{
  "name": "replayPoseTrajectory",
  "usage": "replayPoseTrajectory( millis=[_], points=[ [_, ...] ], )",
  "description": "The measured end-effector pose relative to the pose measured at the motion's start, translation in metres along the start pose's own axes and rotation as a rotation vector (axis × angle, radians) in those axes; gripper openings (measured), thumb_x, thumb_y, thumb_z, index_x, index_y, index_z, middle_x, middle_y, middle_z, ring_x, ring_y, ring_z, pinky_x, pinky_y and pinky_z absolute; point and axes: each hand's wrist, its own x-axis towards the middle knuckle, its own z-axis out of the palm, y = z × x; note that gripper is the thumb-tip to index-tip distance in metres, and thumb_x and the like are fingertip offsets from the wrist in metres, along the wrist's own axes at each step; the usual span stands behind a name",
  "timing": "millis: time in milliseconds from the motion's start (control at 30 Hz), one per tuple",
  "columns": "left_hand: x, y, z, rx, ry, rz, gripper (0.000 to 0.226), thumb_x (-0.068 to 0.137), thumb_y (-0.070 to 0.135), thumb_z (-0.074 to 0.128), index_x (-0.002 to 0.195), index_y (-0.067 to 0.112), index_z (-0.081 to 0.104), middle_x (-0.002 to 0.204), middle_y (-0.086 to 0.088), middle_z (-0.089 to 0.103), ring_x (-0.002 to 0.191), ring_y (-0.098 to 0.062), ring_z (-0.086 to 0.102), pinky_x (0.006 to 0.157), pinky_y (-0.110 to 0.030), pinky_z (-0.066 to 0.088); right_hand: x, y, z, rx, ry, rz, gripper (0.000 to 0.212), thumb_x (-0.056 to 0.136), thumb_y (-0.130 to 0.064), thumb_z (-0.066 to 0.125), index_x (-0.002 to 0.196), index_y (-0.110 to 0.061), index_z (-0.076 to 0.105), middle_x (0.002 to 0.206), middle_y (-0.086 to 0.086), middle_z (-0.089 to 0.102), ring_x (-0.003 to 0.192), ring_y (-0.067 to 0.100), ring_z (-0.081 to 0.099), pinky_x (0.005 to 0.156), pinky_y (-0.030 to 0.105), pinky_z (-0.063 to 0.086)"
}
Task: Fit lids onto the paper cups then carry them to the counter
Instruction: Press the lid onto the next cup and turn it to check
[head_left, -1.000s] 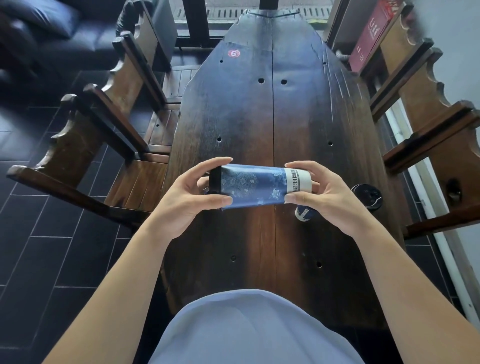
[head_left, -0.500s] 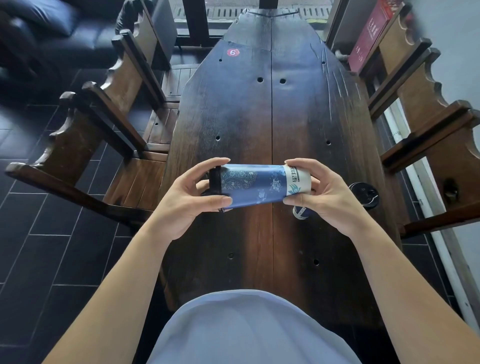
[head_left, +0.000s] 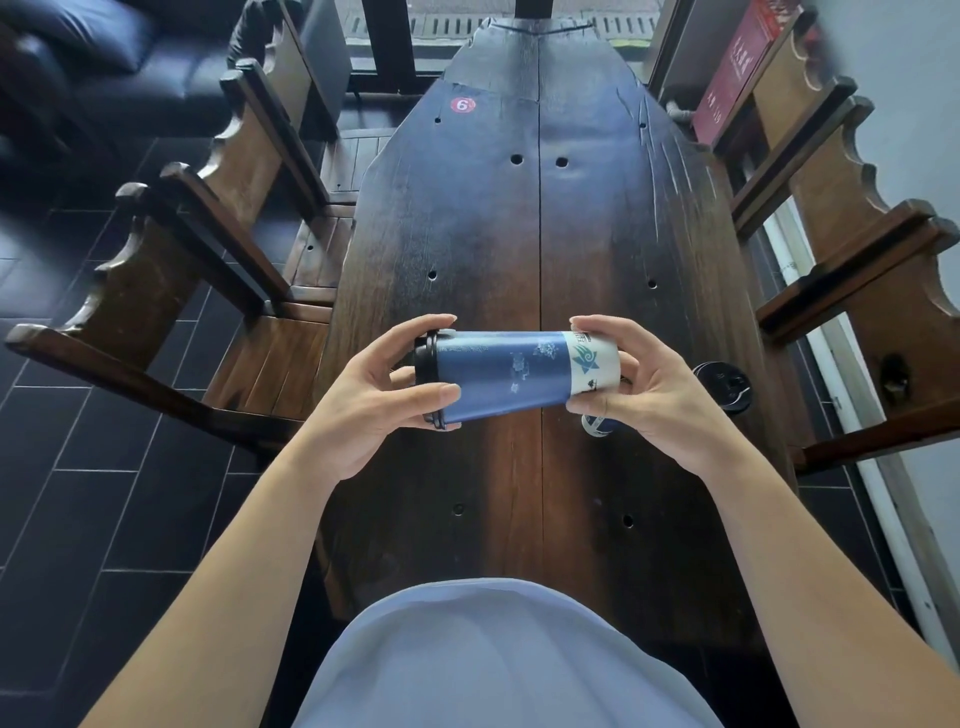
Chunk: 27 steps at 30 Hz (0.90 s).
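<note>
I hold a tall blue paper cup (head_left: 511, 371) sideways above the dark wooden table (head_left: 535, 223). A black lid (head_left: 427, 382) sits on its mouth at the left end. My left hand (head_left: 363, 400) grips that lidded end with thumb and fingers round the rim. My right hand (head_left: 660, 389) grips the white base end. A second cup (head_left: 597, 423) shows only as a small blue and white part under my right hand. A loose black lid (head_left: 724, 387) lies on the table to the right.
Wooden chairs (head_left: 171, 270) stand along the left side and more wooden chairs (head_left: 852, 244) along the right. A red round sticker (head_left: 462, 105) marks the far end of the table. A red box (head_left: 730, 73) leans at the far right. Dark tiled floor lies on the left.
The cup has turned about its long axis between my hands, bringing a teal logo on the white base band into view. Both hands keep their grip in the same place.
</note>
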Motion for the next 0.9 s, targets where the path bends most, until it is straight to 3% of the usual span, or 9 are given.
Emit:
replayPoseTrajectory(
  millis=[233,400,600,800,900],
  points=[
    [-0.0018,-0.0004,0.0034,0.006,-0.005,0.034,0.076,0.066,0.012,0.089,0.136,0.032,0.067,0.132,0.005,0.066,0.118,-0.023,0.064,0.101,-0.057,0.055,0.0006,-0.0031,-0.0015,0.000,0.028,-0.008,0.059,0.080,-0.018,0.081,0.134,-0.026,0.059,0.125,-0.001,0.065,0.116,0.020,0.063,0.094,0.042,0.058],
    [-0.0004,0.0004,0.0043,-0.005,0.019,0.015,0.066,0.075,0.009,0.086,0.135,0.031,0.067,0.122,0.005,0.068,0.111,-0.029,0.070,0.088,-0.067,0.059,-0.0013,-0.0037,-0.0031,0.004,-0.003,-0.015,0.068,0.076,-0.014,0.084,0.137,-0.026,0.057,0.129,-0.001,0.063,0.123,0.023,0.060,0.096,0.043,0.058],
    [-0.0011,-0.0003,0.0052,-0.003,-0.018,-0.004,0.082,0.065,0.014,0.089,0.139,0.037,0.064,0.140,-0.003,0.061,0.119,-0.032,0.067,0.090,-0.066,0.058,-0.0024,-0.0051,-0.0055,-0.022,0.005,-0.002,0.061,0.078,-0.015,0.082,0.133,-0.028,0.060,0.123,-0.005,0.064,0.119,0.024,0.062,0.098,0.050,0.058],
    [0.0018,-0.0005,0.0063,-0.007,-0.006,-0.029,0.071,0.069,0.023,0.088,0.135,0.037,0.065,0.139,-0.013,0.056,0.109,-0.036,0.072,0.087,-0.068,0.059,-0.0051,-0.0066,-0.0052,-0.080,0.013,-0.022,0.073,0.073,-0.020,0.086,0.138,-0.028,0.055,0.124,-0.011,0.064,0.123,0.020,0.060,0.096,0.040,0.059],
    [0.0032,-0.0009,0.0060,-0.022,-0.014,-0.047,0.074,0.069,0.023,0.088,0.138,0.038,0.064,0.141,-0.008,0.056,0.113,-0.039,0.071,0.089,-0.067,0.058,-0.0044,-0.0072,-0.0058,-0.081,0.006,-0.012,0.069,0.072,-0.020,0.086,0.134,-0.027,0.058,0.117,-0.013,0.064,0.119,0.021,0.062,0.092,0.040,0.061]
  ],
)
